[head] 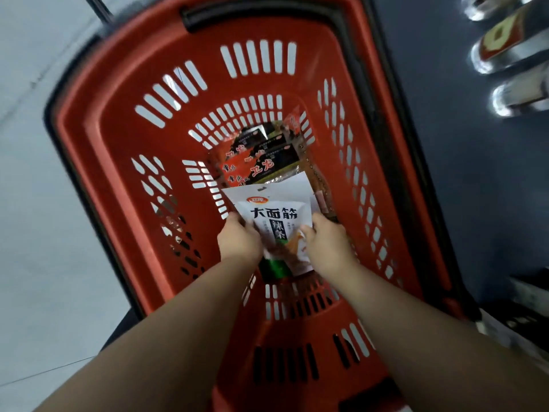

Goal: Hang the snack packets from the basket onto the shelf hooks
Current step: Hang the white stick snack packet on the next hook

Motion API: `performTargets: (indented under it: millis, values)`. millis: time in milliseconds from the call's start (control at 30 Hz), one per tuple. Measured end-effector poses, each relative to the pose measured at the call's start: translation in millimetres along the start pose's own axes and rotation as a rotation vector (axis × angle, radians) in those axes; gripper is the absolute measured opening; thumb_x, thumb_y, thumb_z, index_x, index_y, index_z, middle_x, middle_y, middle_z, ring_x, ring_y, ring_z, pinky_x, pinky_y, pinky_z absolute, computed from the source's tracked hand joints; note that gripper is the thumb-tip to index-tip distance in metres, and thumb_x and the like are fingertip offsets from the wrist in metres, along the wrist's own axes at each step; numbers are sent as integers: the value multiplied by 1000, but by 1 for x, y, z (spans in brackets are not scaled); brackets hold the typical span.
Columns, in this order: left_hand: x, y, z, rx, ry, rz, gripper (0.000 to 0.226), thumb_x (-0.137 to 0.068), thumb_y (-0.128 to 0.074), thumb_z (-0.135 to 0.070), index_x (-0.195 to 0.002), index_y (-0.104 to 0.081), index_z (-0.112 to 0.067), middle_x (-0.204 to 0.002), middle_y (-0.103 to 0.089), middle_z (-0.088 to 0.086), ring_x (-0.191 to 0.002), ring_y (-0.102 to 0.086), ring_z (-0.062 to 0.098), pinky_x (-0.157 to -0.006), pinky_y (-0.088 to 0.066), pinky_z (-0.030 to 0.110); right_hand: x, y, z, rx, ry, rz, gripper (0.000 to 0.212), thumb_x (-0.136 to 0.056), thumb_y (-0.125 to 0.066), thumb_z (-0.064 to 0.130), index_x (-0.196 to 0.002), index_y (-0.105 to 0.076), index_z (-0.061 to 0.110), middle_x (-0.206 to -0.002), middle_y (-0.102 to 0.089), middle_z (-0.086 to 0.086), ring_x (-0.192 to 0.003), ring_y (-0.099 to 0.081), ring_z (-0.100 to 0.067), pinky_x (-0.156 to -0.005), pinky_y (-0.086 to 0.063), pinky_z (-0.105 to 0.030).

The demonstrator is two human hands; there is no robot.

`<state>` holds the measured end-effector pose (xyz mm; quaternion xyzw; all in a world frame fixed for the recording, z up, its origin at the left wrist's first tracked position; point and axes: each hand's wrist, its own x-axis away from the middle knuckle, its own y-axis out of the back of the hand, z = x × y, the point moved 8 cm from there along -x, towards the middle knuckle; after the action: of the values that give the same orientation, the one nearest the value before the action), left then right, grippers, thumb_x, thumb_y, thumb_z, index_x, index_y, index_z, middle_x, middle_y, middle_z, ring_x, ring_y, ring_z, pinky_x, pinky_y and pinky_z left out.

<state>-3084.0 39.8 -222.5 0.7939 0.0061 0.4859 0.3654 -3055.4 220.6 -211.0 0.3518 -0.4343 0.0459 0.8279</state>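
Note:
A deep red plastic basket (118, 120) with slotted walls stands on the floor below me. Both my arms reach down into it. My left hand (239, 240) and my right hand (325, 242) grip the two sides of a white snack packet (274, 211) with black characters, held upright above the basket's bottom. Behind it several black-and-orange snack packets (261, 157) lie stacked on the basket floor. No shelf hooks are in view.
The basket's black handle (255, 11) runs along its far rim. A dark shelf unit (463, 144) stands close on the right, with silvery packets (511, 49) hanging at the top right. Pale tiled floor (35, 203) lies to the left.

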Motion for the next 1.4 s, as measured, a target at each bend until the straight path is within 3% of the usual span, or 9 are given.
performTargets:
  millis: [133,267,433,533,700,867,1067,1267,1400]
  values:
    - [60,52,-38,124,-109,-132,22,-100,-43,-22,-117,-50,-9,-110,-63,14,-102,-59,32,-82,-41,30,47,47,42,-204,-5,-187,14,-97,-48,24,-90,-54,14,-99,-66,-21,-93,-60,-38,-76,-46,-38]
    - [121,135,-98,207,-351,-175,15,-97,-50,-25,-107,-57,-16,-96,-62,-3,-89,-57,17,-86,-46,30,108,124,95,-403,60,-221,35,-97,-51,31,-66,-42,16,-71,-61,-5,-72,-60,-30,-66,-49,-41]
    - [251,271,-191,322,-656,-157,16,-93,-57,-25,-77,-58,-28,-76,-63,-14,-70,-59,-1,-66,-46,15,233,251,185,-572,171,-289,45,-97,-52,28,-60,-30,19,-52,-31,7,-38,-32,-4,-41,-27,-19]
    - [343,355,-248,373,-823,-140,17,-93,-60,-24,-77,-59,-30,-76,-63,-15,-66,-58,-9,-64,-45,11,320,337,247,-602,289,-389,45,-98,-50,25,-61,-27,18,-54,-26,6,-35,-34,-2,-38,-26,-16]
    - [486,475,-332,468,-1128,-52,13,-91,-63,-19,-79,-61,-22,-75,-63,-8,-72,-61,7,-73,-54,35,480,469,329,-587,524,-663,47,-97,-53,24,-60,-26,17,-55,-23,4,-40,-29,-4,-43,-23,-19]
    - [632,554,-401,504,-1479,57,10,-91,-64,-23,-82,-66,-26,-75,-68,-11,-69,-61,5,-65,-54,32,634,568,358,-609,676,-975,45,-95,-56,28,-60,-34,12,-53,-25,5,-46,-25,-7,-47,-22,-22]
    - [789,577,-439,474,-1846,244,16,-91,-64,-20,-78,-64,-29,-73,-67,-12,-66,-59,9,-64,-52,29,774,626,329,-631,690,-1299,44,-96,-56,29,-64,-40,5,-55,-27,3,-50,-25,-7,-50,-20,-23]
    - [898,521,-437,431,-1956,523,11,-91,-64,-20,-80,-65,-21,-79,-70,-2,-70,-65,9,-61,-55,27,877,634,256,-619,544,-1616,44,-95,-57,29,-60,-36,12,-52,-28,5,-48,-26,-6,-47,-20,-20]
    - [959,461,-417,358,-2009,656,8,-90,-65,-23,-84,-66,-18,-87,-69,12,-75,-63,25,-68,-51,41,928,622,190,-630,394,-1755,46,-95,-56,30,-64,-41,1,-57,-33,-3,-54,-30,-11,-53,-23,-26]
